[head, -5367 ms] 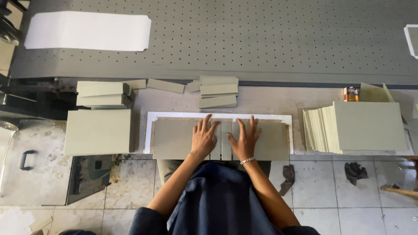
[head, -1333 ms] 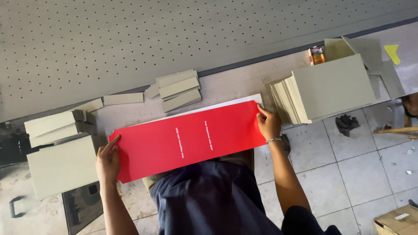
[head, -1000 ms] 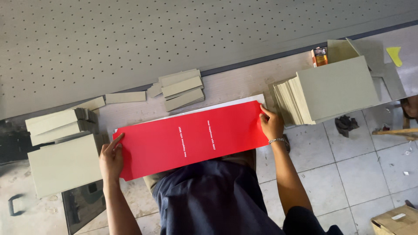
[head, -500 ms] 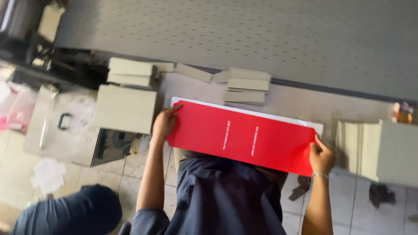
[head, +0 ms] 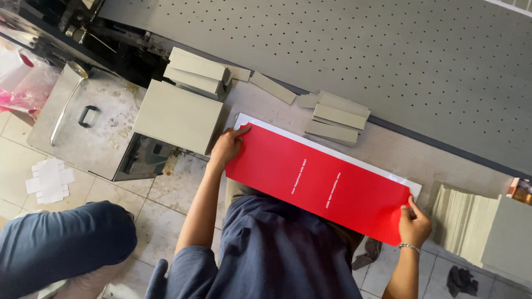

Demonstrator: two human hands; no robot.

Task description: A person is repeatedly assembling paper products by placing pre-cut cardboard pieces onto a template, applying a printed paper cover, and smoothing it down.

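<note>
A long red sheet [head: 318, 180] with small white print lies across the front of the workbench, over a white sheet [head: 354, 161] whose far edge shows beyond it. My left hand [head: 226, 147] grips the red sheet's left end, fingers on top. At the opposite end my right hand [head: 413, 223], with a bracelet on the wrist, pinches the lower right corner.
Grey board strips [head: 335, 117] are stacked behind the sheet. Larger grey board stacks stand at the left [head: 180, 113] and right [head: 487, 230]. A perforated grey table [head: 388, 61] lies beyond. Another person's blue-clad leg [head: 61, 249] is at lower left, near a metal box [head: 88, 130].
The grey boards I pressed on earlier are now covered by the red sheet. My view has swung to the left; my hands keep holding the sheet's two ends.
</note>
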